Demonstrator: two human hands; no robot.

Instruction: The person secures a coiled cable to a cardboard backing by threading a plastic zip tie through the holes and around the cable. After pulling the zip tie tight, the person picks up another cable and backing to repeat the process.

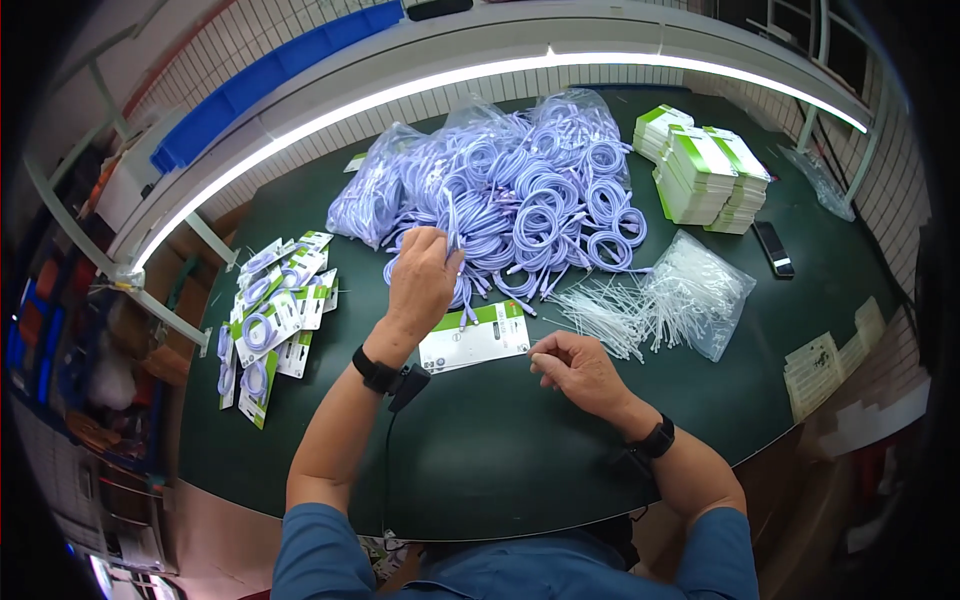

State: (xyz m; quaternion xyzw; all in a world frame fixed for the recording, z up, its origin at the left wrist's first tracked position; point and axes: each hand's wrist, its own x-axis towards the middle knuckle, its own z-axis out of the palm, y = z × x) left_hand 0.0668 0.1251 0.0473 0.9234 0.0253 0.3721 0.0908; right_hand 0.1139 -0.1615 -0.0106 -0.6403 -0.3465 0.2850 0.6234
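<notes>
A large heap of coiled light-purple cables [545,215] lies across the middle of the green table. My left hand [422,280] is at the heap's front left, its fingers closed on a purple cable. Just in front of the heap, white-and-green cardboard cards [475,338] lie flat, with a cable end resting over their top edge. Beside the cards' right edge, my right hand [580,370] is closed with thumb and fingers together. Whatever it may hold is too small to make out. White plastic ties [610,315] lie loose beyond that hand.
Cards with coiled cables attached [262,330] are piled at the left. A clear bag of white ties [715,300] lies right of centre. Stacks of cards [695,180] stand at the back right, near a phone [773,248]. A bright light bar [550,60] arches over the far side.
</notes>
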